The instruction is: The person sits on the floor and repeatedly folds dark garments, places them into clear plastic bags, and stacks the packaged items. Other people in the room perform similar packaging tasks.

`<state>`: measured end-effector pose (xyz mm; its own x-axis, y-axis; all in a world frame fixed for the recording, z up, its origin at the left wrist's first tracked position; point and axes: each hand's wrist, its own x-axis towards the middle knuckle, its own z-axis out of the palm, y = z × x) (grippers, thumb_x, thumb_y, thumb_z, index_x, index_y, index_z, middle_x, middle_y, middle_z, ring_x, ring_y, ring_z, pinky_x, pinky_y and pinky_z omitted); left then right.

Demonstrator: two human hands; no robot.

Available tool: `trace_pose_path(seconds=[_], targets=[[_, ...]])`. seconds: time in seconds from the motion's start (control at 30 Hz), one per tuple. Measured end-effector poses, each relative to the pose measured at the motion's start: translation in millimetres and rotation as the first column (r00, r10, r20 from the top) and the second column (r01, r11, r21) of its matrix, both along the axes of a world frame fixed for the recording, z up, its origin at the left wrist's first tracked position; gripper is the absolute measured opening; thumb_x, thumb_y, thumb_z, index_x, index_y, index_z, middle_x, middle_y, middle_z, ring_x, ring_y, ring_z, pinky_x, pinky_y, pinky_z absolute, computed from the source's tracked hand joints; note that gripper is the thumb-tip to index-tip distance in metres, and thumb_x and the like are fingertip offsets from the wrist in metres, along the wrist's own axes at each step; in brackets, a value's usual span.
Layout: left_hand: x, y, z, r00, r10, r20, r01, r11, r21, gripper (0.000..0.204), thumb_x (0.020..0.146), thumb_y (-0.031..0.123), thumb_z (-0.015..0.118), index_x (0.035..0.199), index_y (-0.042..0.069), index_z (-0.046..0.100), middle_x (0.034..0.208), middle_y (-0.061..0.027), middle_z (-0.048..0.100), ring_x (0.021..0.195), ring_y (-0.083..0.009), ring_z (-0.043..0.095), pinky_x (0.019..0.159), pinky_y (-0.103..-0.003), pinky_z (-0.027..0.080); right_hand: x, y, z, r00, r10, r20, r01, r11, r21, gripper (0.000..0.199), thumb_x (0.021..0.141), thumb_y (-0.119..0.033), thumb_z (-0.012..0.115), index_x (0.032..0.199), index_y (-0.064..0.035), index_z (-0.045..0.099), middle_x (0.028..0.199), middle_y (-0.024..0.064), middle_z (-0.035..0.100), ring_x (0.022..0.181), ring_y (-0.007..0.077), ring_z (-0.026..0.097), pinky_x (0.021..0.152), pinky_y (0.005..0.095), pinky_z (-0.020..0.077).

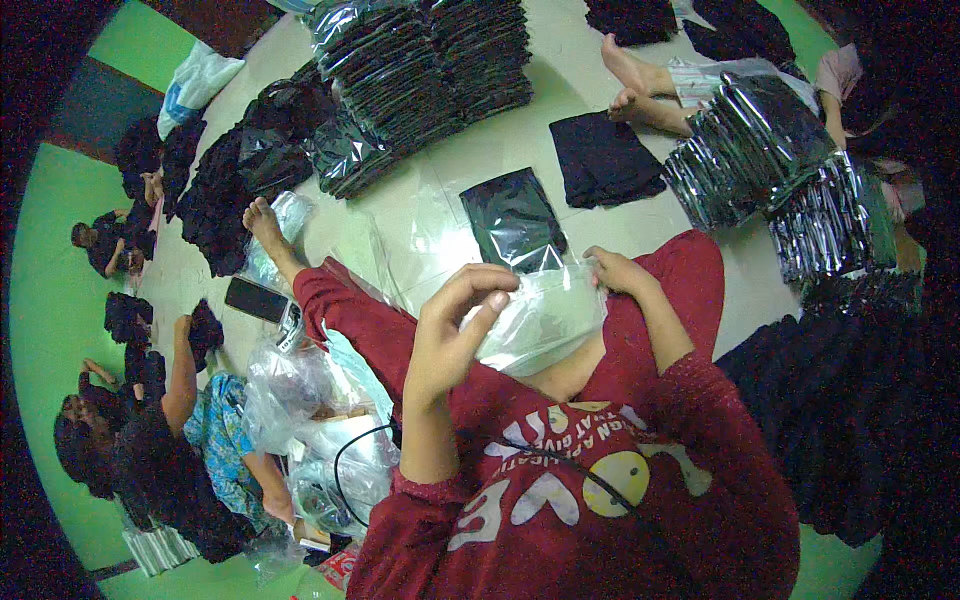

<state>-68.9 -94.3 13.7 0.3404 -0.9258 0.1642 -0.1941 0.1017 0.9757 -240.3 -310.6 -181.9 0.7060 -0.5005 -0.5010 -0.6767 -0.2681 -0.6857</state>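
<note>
Above my lap I hold a clear plastic bag (545, 320) by its two upper corners. My left hand (460, 315) is closed on the left one, thumb and fingers pinched together. At the right corner my right hand (618, 275) grips the film with bent fingers. The bag looks flat, with nothing dark inside it. Just beyond it on the floor lies a folded black cloth (515, 215) under shiny film. Farther right is another folded black cloth (605, 160), without visible gloss.
Tall stacks of bagged black cloth (430, 90) stand ahead, with more stacks (745, 150) at right beside another person's bare feet (640, 85). Loose black cloth (820, 410) is heaped at my right. By my left leg are a phone (255, 299) and crumpled clear bags (300, 390). Other people sit at left.
</note>
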Motion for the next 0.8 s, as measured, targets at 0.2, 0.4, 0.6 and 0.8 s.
trace_pose_path(seconds=[0.2,0.4,0.6,0.8], targets=[[-19.7,-29.5,11.7,0.997,-0.030,0.067,0.037,0.993,-0.115,0.013,0.081,0.007,0.053,0.090,0.000,0.059,0.088,-0.0098,0.059,0.082,-0.0161,0.055,0.072,-0.027,0.043,-0.6,8.4,-12.4,0.983,0.173,-0.064,-0.180,0.975,-0.129,0.040,0.079,-0.013,0.046,0.118,-0.0061,0.041,0.078,0.0125,0.062,0.062,0.0212,0.059,0.059,0.0337,0.0477],[-17.8,-71.1,-150.4,0.855,-0.123,0.504,-0.122,0.896,0.426,0.019,0.078,0.011,0.048,0.089,0.003,0.061,0.081,-0.0184,0.061,0.073,-0.0337,0.060,0.067,-0.040,0.047,3.0,-6.6,-7.9,0.971,0.115,0.208,-0.093,0.989,-0.113,0.043,0.080,-0.012,0.051,0.121,-0.0046,0.039,0.082,0.0117,0.060,0.074,0.0195,0.059,0.065,0.0323,0.0464],[-57.1,-85.5,-213.2,0.738,-0.107,0.666,-0.051,0.976,0.214,0.028,0.066,-0.002,0.050,0.093,0.000,0.054,0.092,-0.0180,0.054,0.083,-0.0350,0.055,0.070,-0.041,0.046,40.6,-38.3,7.6,0.863,0.029,0.504,0.028,0.994,-0.105,0.050,0.080,-0.015,0.055,0.125,-0.0057,0.034,0.109,0.0193,0.052,0.102,0.0292,0.052,0.086,0.0334,0.0407],[-69.0,-91.2,-223.4,0.686,-0.117,0.719,-0.098,0.963,0.250,0.028,0.069,0.000,0.050,0.097,-0.001,0.049,0.092,-0.0189,0.051,0.083,-0.0342,0.054,0.069,-0.041,0.047,82.6,-38.3,-10.9,0.909,0.214,0.357,-0.074,0.927,-0.367,0.066,0.076,-0.027,0.061,0.128,-0.0014,0.029,0.122,0.0244,0.041,0.114,0.0337,0.040,0.097,0.0375,0.0316]])
